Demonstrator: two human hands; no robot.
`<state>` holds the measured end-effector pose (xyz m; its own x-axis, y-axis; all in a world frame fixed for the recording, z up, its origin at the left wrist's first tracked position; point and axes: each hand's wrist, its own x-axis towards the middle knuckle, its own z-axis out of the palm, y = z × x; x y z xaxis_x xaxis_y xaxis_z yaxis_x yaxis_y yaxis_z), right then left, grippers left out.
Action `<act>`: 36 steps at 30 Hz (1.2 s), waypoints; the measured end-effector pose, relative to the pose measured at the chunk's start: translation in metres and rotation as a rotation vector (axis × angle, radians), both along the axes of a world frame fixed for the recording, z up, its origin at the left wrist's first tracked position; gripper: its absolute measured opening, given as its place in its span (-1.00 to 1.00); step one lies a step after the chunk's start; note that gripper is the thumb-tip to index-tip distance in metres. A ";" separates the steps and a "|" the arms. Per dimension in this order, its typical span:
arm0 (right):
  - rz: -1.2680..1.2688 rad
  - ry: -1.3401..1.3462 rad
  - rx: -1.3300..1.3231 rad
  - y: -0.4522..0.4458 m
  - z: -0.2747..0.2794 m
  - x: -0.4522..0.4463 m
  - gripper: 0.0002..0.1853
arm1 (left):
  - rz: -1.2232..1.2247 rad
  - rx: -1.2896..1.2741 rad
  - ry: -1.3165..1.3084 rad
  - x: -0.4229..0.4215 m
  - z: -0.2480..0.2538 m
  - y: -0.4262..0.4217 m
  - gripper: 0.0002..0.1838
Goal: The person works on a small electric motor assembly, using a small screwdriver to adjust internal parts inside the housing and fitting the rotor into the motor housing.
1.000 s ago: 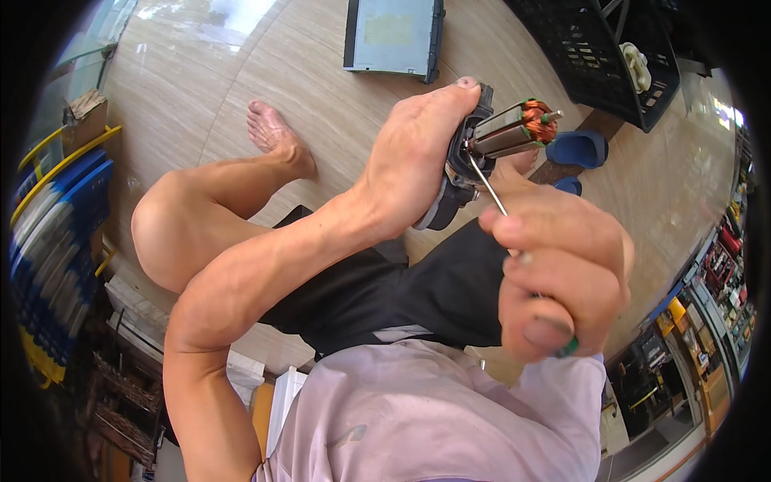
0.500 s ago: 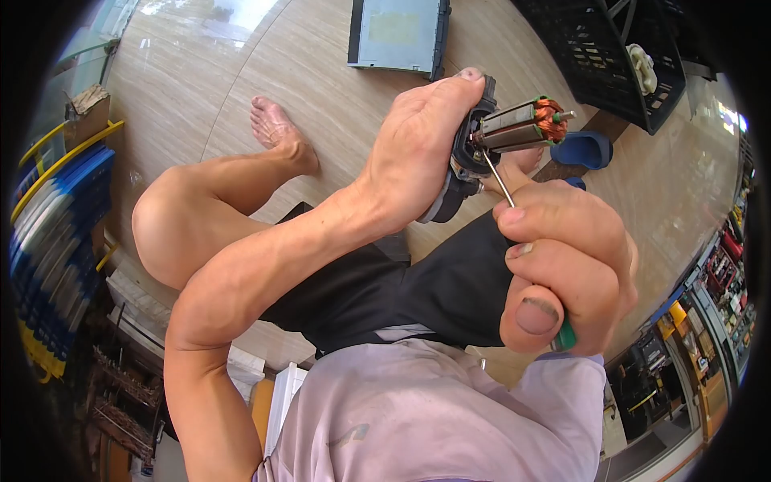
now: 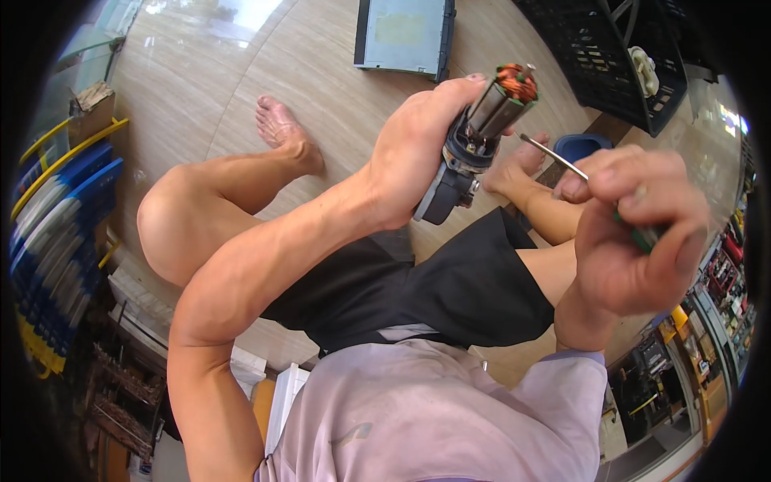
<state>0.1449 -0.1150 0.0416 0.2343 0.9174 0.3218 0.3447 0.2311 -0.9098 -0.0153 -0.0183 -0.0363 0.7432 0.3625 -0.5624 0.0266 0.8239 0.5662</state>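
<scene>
Copper-topped motor assembly [image 3: 472,146], one, in the grasping left fingers [image 3: 456,95], and one screwdriver [image 3: 562,162] in the clenched right fingers [image 3: 642,183].

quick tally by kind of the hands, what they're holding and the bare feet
Hands, left hand and right hand: 2
Motor part: 1
Screwdriver: 1
Bare feet: 2
Total: 6

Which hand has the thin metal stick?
The right hand: it holds the thin green-handled tool, pointed away from the body. The left hand grips a dark motor part with copper wire coils instead.
</scene>
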 end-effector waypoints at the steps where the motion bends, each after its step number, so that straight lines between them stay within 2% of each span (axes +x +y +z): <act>1: -0.018 0.057 -0.028 0.000 -0.003 0.001 -0.48 | 0.005 -0.047 -0.015 -0.002 -0.001 0.000 -0.43; 3: -0.016 0.128 -0.064 -0.001 -0.008 0.001 -0.47 | 0.018 -0.140 -0.047 -0.005 -0.003 0.002 -0.44; 11: 0.012 0.229 -0.127 0.000 -0.014 -0.004 -0.44 | 0.007 -0.092 -0.046 -0.005 -0.003 0.002 -0.37; 15: -0.020 0.192 -0.106 0.004 -0.009 0.001 -0.42 | -0.017 -0.080 -0.037 -0.008 -0.003 0.000 -0.37; 18: -0.049 0.112 -0.094 0.013 -0.004 0.012 -0.42 | -0.037 -0.004 0.014 -0.008 -0.001 0.002 -0.40; 22: -0.023 0.200 -0.108 0.019 -0.012 0.017 -0.47 | -0.060 0.125 0.041 -0.010 0.000 0.003 -0.47; 23: -0.075 0.096 -0.172 0.018 -0.013 0.011 -0.40 | -0.063 0.161 0.061 -0.010 -0.002 0.003 -0.48; 25: 0.074 -0.071 -0.168 0.022 -0.013 0.009 -0.30 | -0.004 0.197 0.068 -0.009 -0.003 0.001 -0.52; 27: 0.157 -0.199 -0.215 0.026 -0.016 0.002 -0.39 | 0.115 0.195 0.046 -0.006 -0.004 -0.002 -0.54; 29: 0.192 -0.264 -0.263 0.025 -0.020 -0.006 -0.40 | 0.154 0.445 0.033 -0.006 -0.007 -0.004 -0.53; 33: 0.128 -0.333 -0.278 0.021 -0.021 -0.012 -0.60 | 0.076 0.390 0.090 -0.010 -0.007 0.002 -0.50; 36: 0.121 -0.351 -0.208 0.020 -0.017 -0.016 -0.64 | 0.034 0.454 0.128 -0.014 -0.009 0.005 -0.48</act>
